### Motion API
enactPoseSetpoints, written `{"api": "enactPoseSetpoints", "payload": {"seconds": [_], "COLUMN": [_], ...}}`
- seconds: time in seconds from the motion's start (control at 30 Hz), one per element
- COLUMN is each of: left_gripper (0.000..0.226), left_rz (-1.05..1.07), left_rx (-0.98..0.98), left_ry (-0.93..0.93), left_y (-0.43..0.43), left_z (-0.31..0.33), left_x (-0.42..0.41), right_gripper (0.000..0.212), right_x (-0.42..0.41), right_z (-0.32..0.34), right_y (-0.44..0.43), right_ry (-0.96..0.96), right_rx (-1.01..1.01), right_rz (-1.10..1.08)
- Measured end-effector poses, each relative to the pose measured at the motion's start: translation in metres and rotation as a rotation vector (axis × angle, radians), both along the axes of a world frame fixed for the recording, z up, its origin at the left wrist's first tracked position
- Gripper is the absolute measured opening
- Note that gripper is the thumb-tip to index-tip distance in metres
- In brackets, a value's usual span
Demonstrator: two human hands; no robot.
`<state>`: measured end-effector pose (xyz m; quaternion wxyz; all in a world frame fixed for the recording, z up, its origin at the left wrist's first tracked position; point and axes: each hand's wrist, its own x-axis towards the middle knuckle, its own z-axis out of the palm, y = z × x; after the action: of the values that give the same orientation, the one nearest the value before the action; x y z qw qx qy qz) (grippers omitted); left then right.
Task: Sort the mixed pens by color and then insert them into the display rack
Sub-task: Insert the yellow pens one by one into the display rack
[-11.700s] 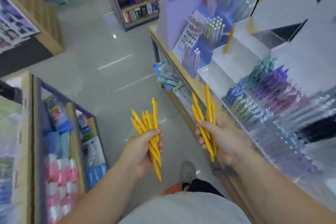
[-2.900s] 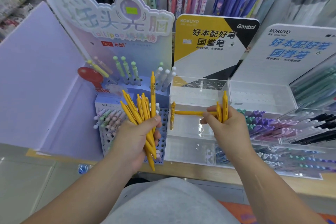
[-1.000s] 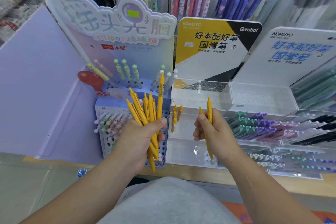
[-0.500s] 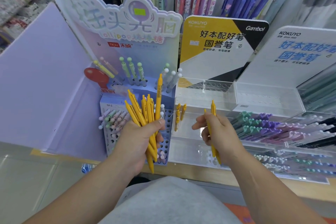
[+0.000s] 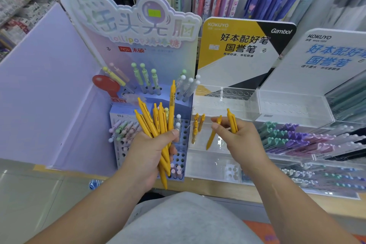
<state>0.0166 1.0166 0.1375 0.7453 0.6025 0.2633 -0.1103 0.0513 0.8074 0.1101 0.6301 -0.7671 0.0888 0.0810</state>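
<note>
A stationery shop aisle is seen, with a wooden counter (image 5: pixel 213 187) crowded by pen displays and more pens hung on the wall behind. At the far left a lilac panel (image 5: pixel 49 95) is stood on the counter, and just beside it a pastel pen stand (image 5: pixel 158 61) is set. In front of that stand a bunch of yellow pens (image 5: pixel 156 123) is gripped in the left hand (image 5: pixel 146 156), whose fingers and thumb are curled tightly round the shafts, with the clip ends fanned upward. To the right, a clear rack (image 5: pixel 227 103) is found under a yellow-and-black sign, and a few placed pens (image 5: pixel 198 123), also yellow, are already stood in holes at its left edge. Over the rack's middle tier the right hand (image 5: pixel 241 138) is held. A single pen (image 5: pixel 213 136) is pinched between thumb and forefinger with its tip pointed down, while a second pen (image 5: pixel 232 123) is kept upright under the other curled fingers. Half a second ago both were clasped together in the fist; one has since been worked out to the fingertips and turned toward the holes. From this it can be judged that the next insertion is being lined up beside those already placed, and that most of the yellow lot is yet to be racked. Farther right, teal and purple pens (image 5: pixel 287 136) are laid in rows in the neighbouring trays.
</note>
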Motion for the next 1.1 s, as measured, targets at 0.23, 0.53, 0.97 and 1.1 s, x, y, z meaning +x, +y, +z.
{"api": "enactPoseSetpoints", "payload": {"seconds": [0.23,0.53,0.97,1.1], "left_gripper": [0.005,0.021,0.02,0.021], "left_rz": [-0.014,-0.028,-0.024,-0.022], "left_rx": [0.01,0.021,0.031,0.042], "left_ry": [-0.008,-0.006,0.006,0.009], "left_y": [0.002,0.008,0.009,0.01], "left_z": [0.001,0.003,0.005,0.005], "left_x": [0.003,0.004,0.003,0.002], "right_gripper": [0.006,0.009,0.013,0.014], "right_x": [0.005,0.01,0.009,0.013], "right_z": [0.0,-0.007,-0.027,-0.033], "right_y": [0.007,0.01,0.016,0.019], "right_ry": [-0.215,-0.367,-0.256,-0.238], "right_rx": [-0.137,-0.307,-0.37,-0.406], "right_rz": [0.0,0.036,0.077,0.066]}}
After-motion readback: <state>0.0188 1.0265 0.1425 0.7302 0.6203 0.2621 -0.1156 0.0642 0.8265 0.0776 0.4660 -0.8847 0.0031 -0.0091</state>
